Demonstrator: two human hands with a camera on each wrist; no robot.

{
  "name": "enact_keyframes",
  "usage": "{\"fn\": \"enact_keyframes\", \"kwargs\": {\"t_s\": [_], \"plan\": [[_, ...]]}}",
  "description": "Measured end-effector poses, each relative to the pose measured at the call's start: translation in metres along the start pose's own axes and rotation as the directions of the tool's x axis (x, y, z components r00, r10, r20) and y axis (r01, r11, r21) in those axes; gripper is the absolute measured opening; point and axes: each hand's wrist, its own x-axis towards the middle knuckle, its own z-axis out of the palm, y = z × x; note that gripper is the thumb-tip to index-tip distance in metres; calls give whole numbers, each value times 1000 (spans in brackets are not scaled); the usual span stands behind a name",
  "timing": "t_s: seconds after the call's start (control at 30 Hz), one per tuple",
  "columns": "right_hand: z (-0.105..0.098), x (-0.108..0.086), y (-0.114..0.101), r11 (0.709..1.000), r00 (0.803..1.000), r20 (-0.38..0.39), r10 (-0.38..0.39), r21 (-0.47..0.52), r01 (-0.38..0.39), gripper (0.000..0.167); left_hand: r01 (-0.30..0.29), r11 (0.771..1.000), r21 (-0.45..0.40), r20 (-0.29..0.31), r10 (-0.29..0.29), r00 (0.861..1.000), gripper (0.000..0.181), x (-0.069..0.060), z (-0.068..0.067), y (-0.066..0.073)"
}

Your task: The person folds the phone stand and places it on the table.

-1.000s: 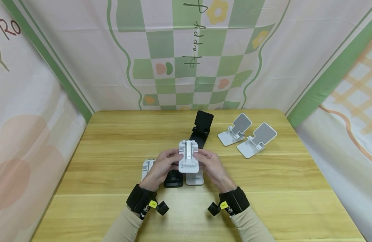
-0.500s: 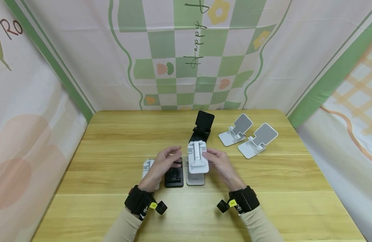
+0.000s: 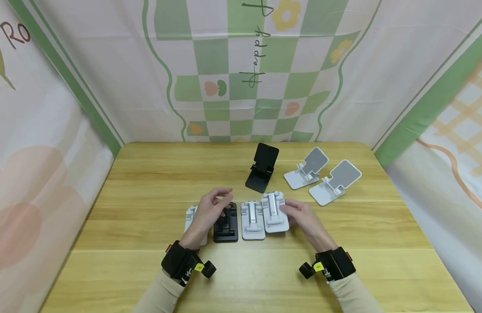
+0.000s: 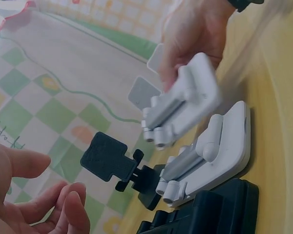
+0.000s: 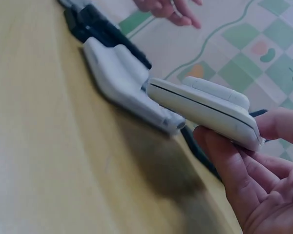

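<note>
Right hand (image 3: 306,221) pinches a folded white phone stand (image 3: 276,224), apparently mid-placement; lowering beneath its fingers (image 5: 232,165) seems due; left hand (image 3: 209,209) relaxed, empty.

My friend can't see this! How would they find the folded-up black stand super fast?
On the wooden table, find the front row of folded stands, near the left hand. The folded black stand lies between two white stands. It's that row's only black one; the opened black stand sits farther back.
</note>
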Motion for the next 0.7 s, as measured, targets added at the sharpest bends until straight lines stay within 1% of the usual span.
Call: {"fn": "enact_keyframes", "kwargs": {"t_s": [0.13, 0.27, 0.4, 0.5, 0.57, 0.7], "plan": [[-3, -2, 4, 1000, 1000, -3, 11, -3, -11, 53, 0, 1000, -11, -17, 0, 1000, 40, 0, -1, 1], [-3, -3, 8, 1000, 1000, 3, -6, -10, 6, 52, 3, 1000, -5, -19, -3, 1000, 40, 0, -1, 2], [-3, -4, 11, 1000, 1000, 15, -20, -4, 20, 50, -8, 1000, 12, -15, 8, 1000, 41, -1, -1, 2], [-3, -4, 12, 1000, 1000, 13, -12, -7, 12, 51, -14, 1000, 24, -9, 14, 1000, 42, -2, -2, 2], [-3, -4, 12, 1000, 1000, 6, -7, -27, 7, 52, -12, 999, 33, -7, 12, 1000, 41, -2, -3, 2], [-3, -4, 11, 993, 1000, -17, 6, -114, -8, 53, -3, 999, 47, 2, 3, 1000, 41, -4, -4, 2]]}}
